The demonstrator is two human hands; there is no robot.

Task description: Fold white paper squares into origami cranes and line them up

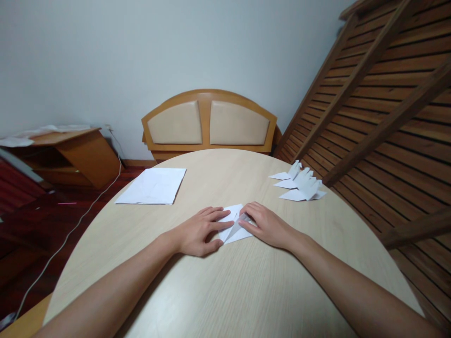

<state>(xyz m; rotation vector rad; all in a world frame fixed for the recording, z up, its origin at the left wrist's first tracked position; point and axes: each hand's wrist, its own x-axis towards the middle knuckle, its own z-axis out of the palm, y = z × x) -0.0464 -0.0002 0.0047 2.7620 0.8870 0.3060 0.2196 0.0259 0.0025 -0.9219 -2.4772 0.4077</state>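
Note:
A partly folded white sheet of paper (230, 231) lies on the table in front of me, with a raised flap near its middle. My left hand (202, 230) rests on its left side, fingers spread and pressing it flat. From the right, my right hand (259, 223) pinches the lifted flap between thumb and fingers. The fingers cover part of the paper's right side.
A stack of white paper (153, 186) lies at the table's left. Several folded paper figures (301, 183) stand in a row at the right. The round table (218, 300) has a headboard (209, 122) behind it and wooden slats (380, 117) to the right.

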